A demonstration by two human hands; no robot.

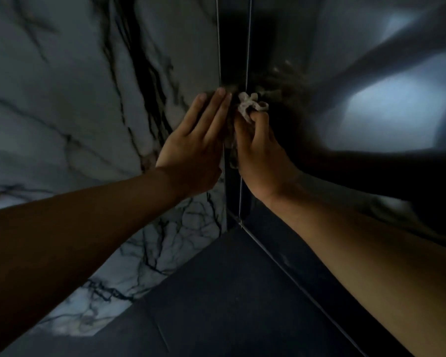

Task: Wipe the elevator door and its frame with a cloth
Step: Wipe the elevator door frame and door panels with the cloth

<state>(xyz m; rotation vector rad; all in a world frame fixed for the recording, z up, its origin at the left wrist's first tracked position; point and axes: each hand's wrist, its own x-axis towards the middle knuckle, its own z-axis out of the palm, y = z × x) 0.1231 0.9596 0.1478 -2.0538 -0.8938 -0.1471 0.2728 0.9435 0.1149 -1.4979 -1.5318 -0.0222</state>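
My right hand (258, 148) grips a small crumpled pale cloth (250, 105) and presses it against the dark metal frame (233, 47) of the elevator, right at the narrow vertical strip beside the door. The shiny steel elevator door (358, 73) fills the right side and mirrors my hand and arm. My left hand (193, 145) lies flat, fingers together and straight, on the marble wall just left of the frame edge. It holds nothing. Part of the cloth is hidden inside my right fist.
A white marble wall (75, 99) with dark veins covers the left side. A dark tiled floor (229, 305) lies below, meeting the door sill along a thin metal line (294, 279). The scene is dim.
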